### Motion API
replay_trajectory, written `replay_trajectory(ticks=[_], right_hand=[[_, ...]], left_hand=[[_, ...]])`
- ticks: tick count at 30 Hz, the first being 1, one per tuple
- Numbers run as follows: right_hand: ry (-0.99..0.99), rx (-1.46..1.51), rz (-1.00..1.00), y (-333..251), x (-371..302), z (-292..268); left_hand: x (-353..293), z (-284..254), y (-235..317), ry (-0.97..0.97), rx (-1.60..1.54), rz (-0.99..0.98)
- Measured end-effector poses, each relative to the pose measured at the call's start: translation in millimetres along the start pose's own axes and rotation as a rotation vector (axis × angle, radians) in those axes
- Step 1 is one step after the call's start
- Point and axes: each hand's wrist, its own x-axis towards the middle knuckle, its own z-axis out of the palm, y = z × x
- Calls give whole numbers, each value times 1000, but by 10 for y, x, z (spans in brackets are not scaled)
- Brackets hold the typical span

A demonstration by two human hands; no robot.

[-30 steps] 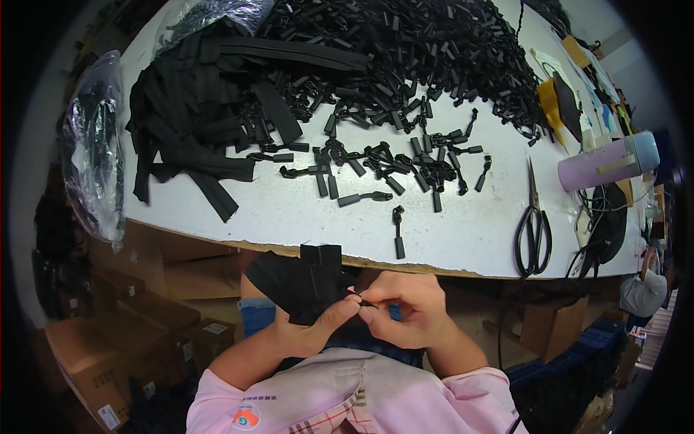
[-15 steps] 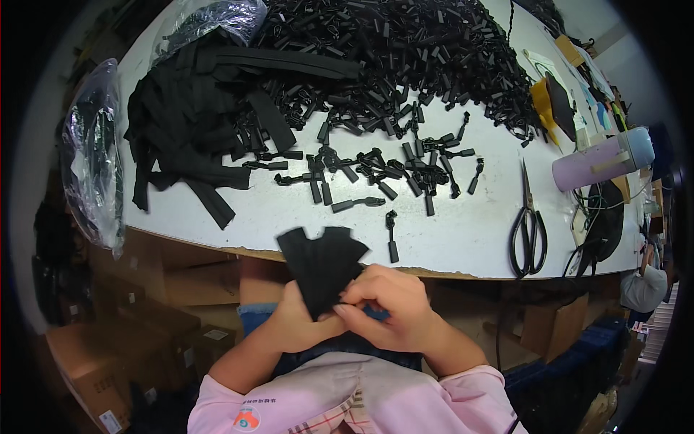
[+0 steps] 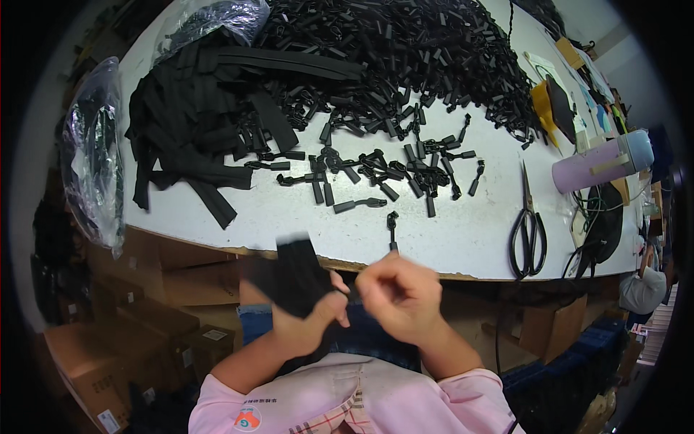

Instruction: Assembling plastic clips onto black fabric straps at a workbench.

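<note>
My left hand (image 3: pixel 311 329) is closed on black zipper strips (image 3: pixel 298 267), held over my lap in front of the table edge. Their upper ends fan out, blurred by motion. To its right is my right hand (image 3: pixel 401 296), apart from the strips, its fingers curled together; whatever they hold, if anything, is hidden. Just beyond its knuckles a single black zipper pull (image 3: pixel 392 224) lies on the white table (image 3: pixel 303 217). Farther back lie several loose zipper pulls (image 3: pixel 376 170), in front of a large heap of them (image 3: pixel 426 50).
A pile of black zipper strips (image 3: pixel 188 123) covers the table's left side, with clear plastic bags (image 3: pixel 94 155) beside and behind it. Black scissors (image 3: pixel 528 231) lie at the right, near a purple bottle (image 3: pixel 593 165) and a black pouch with cables (image 3: pixel 606 224). Cardboard boxes (image 3: pixel 108 362) stand below left.
My hands have moved apart. My left hand has tilted the zipper strips to the left, and my right hand has come away from them, up and right toward the table edge.
</note>
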Motion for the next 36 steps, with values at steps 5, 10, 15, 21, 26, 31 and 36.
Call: replay_trajectory(ticks=[5, 10, 15, 21, 26, 31, 36], right_hand=[[247, -846, -92, 211, 419, -116], [123, -945, -28, 235, 475, -157], [108, -297, -38, 49, 331, -210], [34, -16, -21, -44, 124, -107], [102, -71, -295, 19, 44, 14], [76, -66, -320, 58, 35, 17], [56, -47, -325, 63, 39, 23]], left_hand=[[73, 13, 12, 8, -130, -167], [80, 6, -14, 40, 46, -216], [99, 35, -5, 83, 127, -57], [106, 83, 95, 42, 112, -29], [125, 124, 75, 55, 94, 100], [111, 101, 68, 67, 115, 95], [109, 103, 47, 125, 82, 132]])
